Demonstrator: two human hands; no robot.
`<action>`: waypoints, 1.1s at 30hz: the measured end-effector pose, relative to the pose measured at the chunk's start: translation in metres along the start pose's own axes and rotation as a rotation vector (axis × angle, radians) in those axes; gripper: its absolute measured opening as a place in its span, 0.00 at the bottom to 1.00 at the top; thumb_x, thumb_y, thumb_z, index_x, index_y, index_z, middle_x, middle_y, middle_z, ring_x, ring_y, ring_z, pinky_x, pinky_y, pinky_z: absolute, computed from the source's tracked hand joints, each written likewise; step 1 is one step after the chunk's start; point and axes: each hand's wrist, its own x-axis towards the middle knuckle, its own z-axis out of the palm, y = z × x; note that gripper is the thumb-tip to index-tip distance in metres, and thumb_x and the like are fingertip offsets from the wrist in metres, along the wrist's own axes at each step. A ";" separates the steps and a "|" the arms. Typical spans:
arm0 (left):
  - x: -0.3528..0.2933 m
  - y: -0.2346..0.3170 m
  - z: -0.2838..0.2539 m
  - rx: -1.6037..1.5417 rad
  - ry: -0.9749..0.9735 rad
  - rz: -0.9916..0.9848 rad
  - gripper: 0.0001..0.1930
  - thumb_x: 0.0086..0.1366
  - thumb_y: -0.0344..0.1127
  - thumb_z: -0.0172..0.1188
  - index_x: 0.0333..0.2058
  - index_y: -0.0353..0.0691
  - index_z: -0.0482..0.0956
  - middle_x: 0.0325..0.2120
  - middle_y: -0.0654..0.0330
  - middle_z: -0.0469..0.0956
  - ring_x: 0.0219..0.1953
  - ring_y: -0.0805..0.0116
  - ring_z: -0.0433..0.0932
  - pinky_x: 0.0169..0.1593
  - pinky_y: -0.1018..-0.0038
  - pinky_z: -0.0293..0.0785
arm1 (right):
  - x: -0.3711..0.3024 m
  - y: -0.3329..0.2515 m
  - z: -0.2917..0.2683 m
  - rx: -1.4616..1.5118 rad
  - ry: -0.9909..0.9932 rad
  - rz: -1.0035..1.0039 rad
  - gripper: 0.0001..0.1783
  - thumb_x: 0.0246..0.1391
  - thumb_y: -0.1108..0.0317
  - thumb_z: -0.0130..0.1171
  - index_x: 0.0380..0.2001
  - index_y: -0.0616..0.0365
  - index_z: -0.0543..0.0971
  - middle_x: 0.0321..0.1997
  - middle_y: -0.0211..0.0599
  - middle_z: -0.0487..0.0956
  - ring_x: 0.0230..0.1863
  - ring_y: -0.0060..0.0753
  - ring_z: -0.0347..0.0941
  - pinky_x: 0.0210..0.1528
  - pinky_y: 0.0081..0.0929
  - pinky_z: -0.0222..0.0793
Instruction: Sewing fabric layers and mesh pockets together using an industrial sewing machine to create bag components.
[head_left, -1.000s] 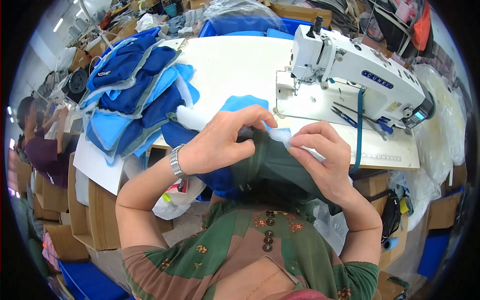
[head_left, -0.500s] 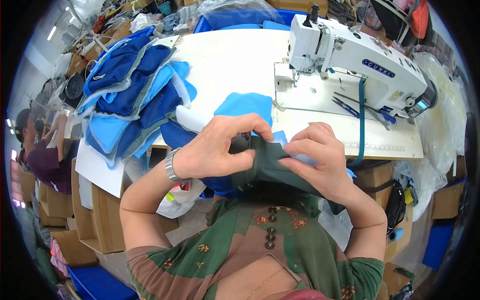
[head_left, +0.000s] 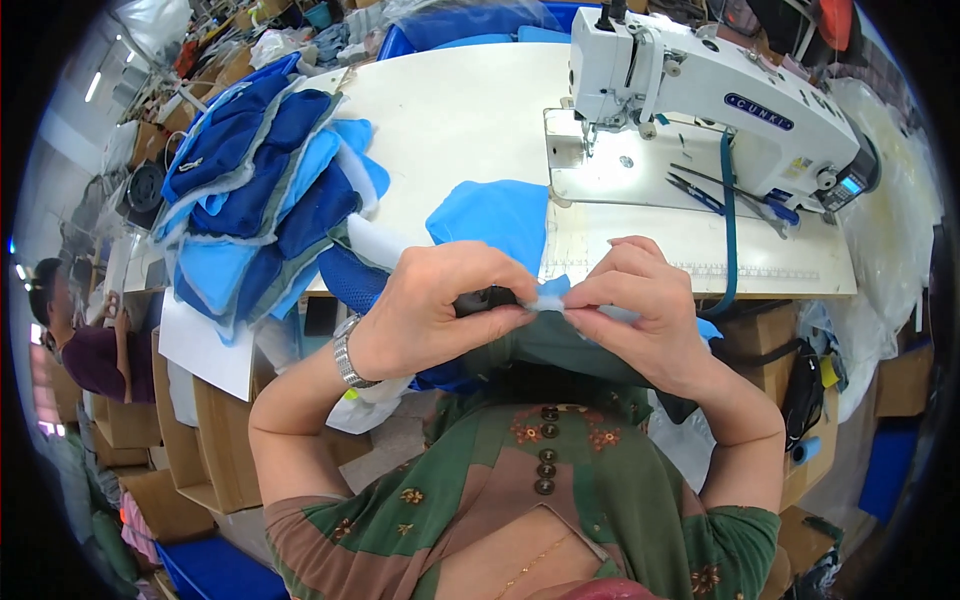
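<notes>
1. Pinched between left hand (head_left: 440, 310) and right hand (head_left: 640, 310) — a dark green fabric piece (head_left: 560, 345) with white padding (head_left: 550, 297) at its edge, held chest-high; both hands closed tight on it.
2. Just beyond the pinch: a light blue fabric piece (head_left: 495, 215), flat, not yet sewn by the look of it.
3. Farther, left of the grip: stacked blue pieces (head_left: 260, 190) — seemingly finished or waiting, cannot tell.
4. Farther right: sewing machine (head_left: 700, 90), nothing under its needle.
</notes>
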 end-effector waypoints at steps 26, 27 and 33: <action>0.000 0.010 0.001 0.033 0.046 -0.061 0.10 0.52 0.23 0.67 0.33 0.38 0.78 0.28 0.62 0.80 0.27 0.68 0.79 0.30 0.76 0.73 | 0.011 -0.013 -0.001 0.353 -0.177 0.328 0.15 0.48 0.73 0.70 0.40 0.64 0.80 0.39 0.35 0.81 0.41 0.25 0.77 0.46 0.26 0.72; 0.000 0.010 0.001 0.038 0.047 -0.058 0.10 0.52 0.23 0.67 0.34 0.38 0.78 0.28 0.62 0.81 0.26 0.68 0.78 0.29 0.76 0.72 | 0.012 -0.013 0.000 0.306 -0.147 0.280 0.13 0.47 0.73 0.70 0.38 0.63 0.81 0.37 0.35 0.81 0.39 0.26 0.77 0.44 0.26 0.73; -0.002 0.011 -0.002 0.070 0.038 -0.069 0.13 0.54 0.27 0.69 0.37 0.39 0.77 0.31 0.60 0.82 0.24 0.68 0.76 0.30 0.75 0.72 | 0.015 -0.009 0.010 0.271 -0.041 0.169 0.05 0.51 0.73 0.66 0.31 0.64 0.82 0.29 0.38 0.80 0.26 0.25 0.76 0.27 0.23 0.71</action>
